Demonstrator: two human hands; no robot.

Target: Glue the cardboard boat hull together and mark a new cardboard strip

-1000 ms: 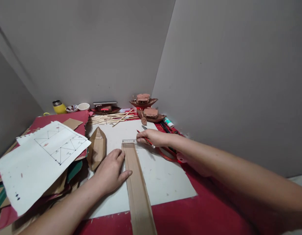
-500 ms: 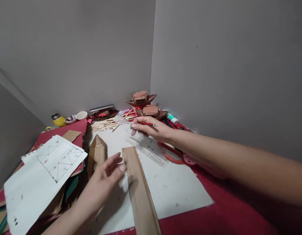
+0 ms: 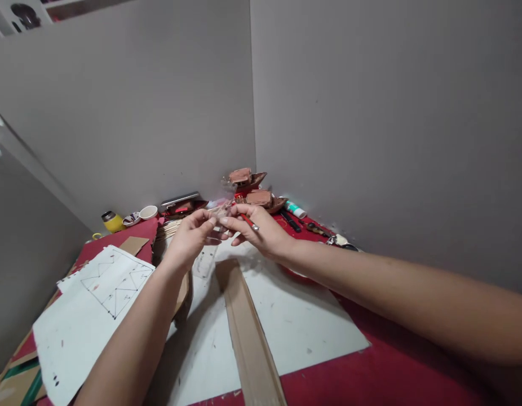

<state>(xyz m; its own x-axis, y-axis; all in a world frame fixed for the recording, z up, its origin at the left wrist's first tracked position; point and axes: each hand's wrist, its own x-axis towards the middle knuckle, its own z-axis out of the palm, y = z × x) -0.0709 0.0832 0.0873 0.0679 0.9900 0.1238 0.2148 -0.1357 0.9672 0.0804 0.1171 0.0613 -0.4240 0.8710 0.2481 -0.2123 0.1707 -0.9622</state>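
My left hand and my right hand meet above the far part of the white sheet. Both have their fingers closed on crinkled clear plastic, whose exact kind is hard to make out. A red pencil is also held in my right hand, its end pointing toward me. Below the fingers shows a clear strip with dark marks; whether it is held or lying is unclear. A long cardboard strip lies below my hands. My left forearm partly hides a cardboard boat hull.
Behind my hands stand model boats with brown cabins, near thin wooden sticks. A paper with drawn triangles lies left. White bowls and a yellow flask stand back left; a glue tube lies back right.
My left hand has risen from beside the cardboard strip to join the right and closed on the clear plastic. The clear strip has swung from right to left, below my hands.
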